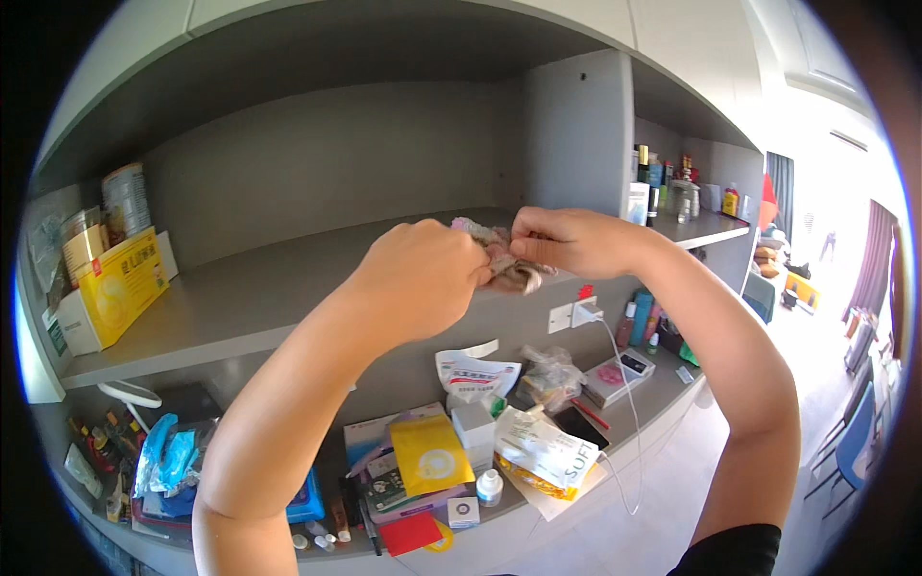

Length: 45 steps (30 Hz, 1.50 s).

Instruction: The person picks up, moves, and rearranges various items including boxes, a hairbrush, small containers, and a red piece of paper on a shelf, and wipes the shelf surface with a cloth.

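Observation:
Both of my arms reach up to the front of the grey middle shelf (259, 298). A crumpled cloth (514, 274), beige with pinkish patches, is bunched between my hands near the shelf's front edge. My left hand (423, 274) is closed on its left side, back of the hand toward me. On the other side, my right hand (571, 240) pinches the cloth between thumb and curled fingers. Part of the cloth is hidden behind my left fingers.
A yellow box (123, 288) and tins (125, 204) stand at the shelf's left end. Bottles (684, 197) fill the right compartment. The lower counter holds a tissue pack (547, 446), a white bottle (490, 488), a yellow packet (429, 453) and a plugged-in charger (588, 312) with a hanging cable.

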Available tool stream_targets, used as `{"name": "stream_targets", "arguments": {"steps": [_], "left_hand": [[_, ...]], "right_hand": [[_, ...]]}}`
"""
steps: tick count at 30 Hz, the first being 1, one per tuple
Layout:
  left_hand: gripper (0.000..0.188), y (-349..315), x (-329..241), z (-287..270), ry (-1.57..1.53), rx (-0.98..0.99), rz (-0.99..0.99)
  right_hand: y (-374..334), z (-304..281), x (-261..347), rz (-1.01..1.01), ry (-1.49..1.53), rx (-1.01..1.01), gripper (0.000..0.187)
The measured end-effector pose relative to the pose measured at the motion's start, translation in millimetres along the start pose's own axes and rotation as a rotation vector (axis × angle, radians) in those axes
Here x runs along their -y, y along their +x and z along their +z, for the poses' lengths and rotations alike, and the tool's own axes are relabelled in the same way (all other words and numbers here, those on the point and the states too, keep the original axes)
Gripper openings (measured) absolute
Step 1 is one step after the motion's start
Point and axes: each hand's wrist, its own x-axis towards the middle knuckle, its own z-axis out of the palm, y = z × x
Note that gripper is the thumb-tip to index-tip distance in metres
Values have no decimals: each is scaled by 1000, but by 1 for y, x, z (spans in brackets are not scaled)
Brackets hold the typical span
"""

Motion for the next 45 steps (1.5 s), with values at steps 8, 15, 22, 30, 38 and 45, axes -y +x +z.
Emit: {"name": "stream_targets", "arguments": {"steps": [8, 15, 22, 30, 38, 45], "left_hand": [[13, 75, -18, 41, -75, 8, -184], [18, 50, -16, 30, -61, -48, 3], [14, -10, 7, -6, -70, -92, 145], [21, -120, 31, -63, -166, -149, -45], [26, -121, 83, -92, -776, -271, -612], [50, -58, 81, -61, -1611, -285, -553]], "right_hand": [[-18, 1, -23, 144, -232, -155, 27], [-42, 13, -16, 68, -108, -364, 15], [-43, 35, 40, -184, -192, -463, 16], [4, 92, 116, -611, -342, -632, 19], [88, 36, 124, -372, 915, -230, 18], [121, 32, 137, -207, 963, -176, 64]]}}
